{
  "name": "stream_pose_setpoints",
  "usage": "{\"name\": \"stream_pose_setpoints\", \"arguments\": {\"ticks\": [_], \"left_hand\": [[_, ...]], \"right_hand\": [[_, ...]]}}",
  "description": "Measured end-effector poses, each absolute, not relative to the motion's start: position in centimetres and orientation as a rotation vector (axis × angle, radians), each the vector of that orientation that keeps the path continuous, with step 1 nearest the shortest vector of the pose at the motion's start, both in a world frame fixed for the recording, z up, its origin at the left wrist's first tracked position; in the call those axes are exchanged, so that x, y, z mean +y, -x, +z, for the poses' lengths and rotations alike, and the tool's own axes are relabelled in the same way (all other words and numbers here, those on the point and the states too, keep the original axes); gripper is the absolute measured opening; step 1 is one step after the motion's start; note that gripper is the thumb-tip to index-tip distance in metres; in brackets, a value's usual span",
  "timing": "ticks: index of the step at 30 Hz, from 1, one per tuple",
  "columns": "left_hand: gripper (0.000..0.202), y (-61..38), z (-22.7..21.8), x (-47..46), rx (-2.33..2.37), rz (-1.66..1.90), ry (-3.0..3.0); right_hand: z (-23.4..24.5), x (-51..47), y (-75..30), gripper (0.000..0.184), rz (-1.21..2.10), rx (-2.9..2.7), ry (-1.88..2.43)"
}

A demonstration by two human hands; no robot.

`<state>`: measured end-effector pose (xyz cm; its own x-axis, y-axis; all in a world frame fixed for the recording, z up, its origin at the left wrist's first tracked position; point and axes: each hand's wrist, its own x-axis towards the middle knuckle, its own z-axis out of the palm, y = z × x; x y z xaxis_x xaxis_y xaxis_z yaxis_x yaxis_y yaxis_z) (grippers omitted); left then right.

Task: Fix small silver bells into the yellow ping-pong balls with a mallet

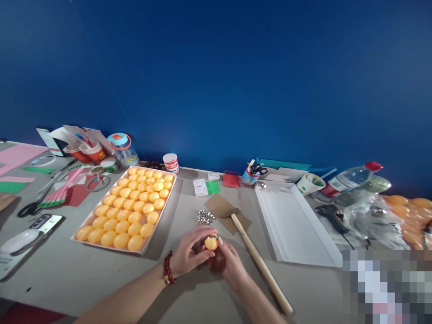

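Note:
Both of my hands meet at the table's front centre around one orange ball (211, 243). My left hand (189, 254), with a red bead bracelet at the wrist, curls its fingers over the ball from the left. My right hand (231, 262) cups it from below and the right. A small dark bit shows on top of the ball. A pile of small silver bits (205, 217) lies just beyond my hands. A white tray (87, 217) filled with several rows of orange balls sits to the left.
A wooden mallet (259, 258) rests on brown card right of my hands. An empty white tray (293, 225) lies further right, with a water bottle (354, 177), plastic bags and a cup behind. Scissors (29, 209), paper cups, coloured paper and a jar crowd the left.

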<state>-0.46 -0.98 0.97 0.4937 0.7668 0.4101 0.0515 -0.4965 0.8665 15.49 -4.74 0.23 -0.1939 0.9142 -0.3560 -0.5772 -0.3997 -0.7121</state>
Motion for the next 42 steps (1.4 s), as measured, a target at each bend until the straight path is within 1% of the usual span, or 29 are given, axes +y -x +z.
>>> {"name": "stream_pose_setpoints", "arguments": {"ticks": [2, 5, 7, 9, 12, 16, 24, 31, 42], "left_hand": [[0.045, 0.4, 0.9, -1.0, 0.707, 1.027, -1.844], [0.041, 0.1, 0.8, -0.9, 0.804, 0.992, -1.630], [0.038, -0.1, 0.8, -0.7, 0.843, 1.031, -1.459], [0.035, -0.3, 1.0, -0.4, 0.854, 1.081, -1.334], [0.035, -0.4, 1.6, -0.1, 0.830, 1.033, -1.181], [0.041, -0.1, 2.0, -0.1, 0.810, 0.974, -1.075], [0.047, 0.2, 1.2, 0.0, 0.763, 1.002, -1.010], [0.045, 0.3, 1.3, 0.0, 0.832, 1.010, -1.052], [0.040, 0.0, 1.0, 0.2, 0.820, 1.043, -1.031]], "right_hand": [[0.3, -4.7, -15.4, 0.049, 1.779, -0.497, 0.982], [0.6, -4.7, -15.2, 0.059, 1.839, -0.485, 0.974], [0.9, -4.6, -15.1, 0.065, 1.900, -0.514, 0.942], [1.2, -4.6, -15.1, 0.067, 1.917, -0.552, 0.922], [1.4, -4.3, -15.3, 0.064, 1.887, -0.548, 0.906], [1.5, -4.1, -15.5, 0.059, 1.883, -0.507, 0.890], [1.2, -4.3, -15.5, 0.053, 1.876, -0.482, 0.898], [0.9, -4.2, -15.6, 0.052, 1.867, -0.471, 0.898], [0.9, -4.3, -15.6, 0.047, 1.868, -0.471, 0.893]]}}
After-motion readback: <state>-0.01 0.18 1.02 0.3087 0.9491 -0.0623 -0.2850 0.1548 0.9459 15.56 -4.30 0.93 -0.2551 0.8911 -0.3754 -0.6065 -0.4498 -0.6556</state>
